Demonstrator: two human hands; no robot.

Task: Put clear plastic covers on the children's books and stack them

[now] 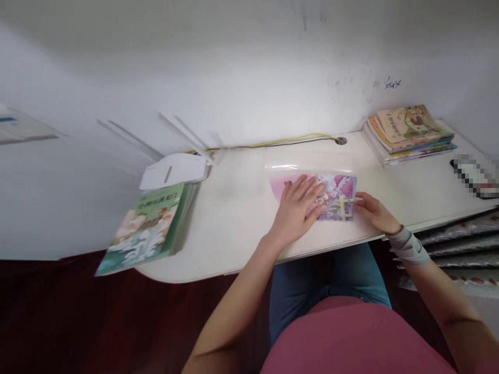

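Observation:
A thin pink and purple picture book [338, 193] in a clear plastic cover lies on the white desk [234, 218] in front of me. My left hand [297, 206] rests flat on its left half with the fingers spread. My right hand [372, 210] is at the book's right edge, its fingers pinched on a pale strip [344, 205] that lies across the cover. A grey wrist band sits on my right forearm.
A stack of green books [150, 228] overhangs the desk's left corner, with a white router [175, 169] and its antennas behind it. Another stack of picture books [409, 132] lies at the back right. A yellow cable [280, 141] runs along the wall. A dark blurred object [473, 176] is at the right edge.

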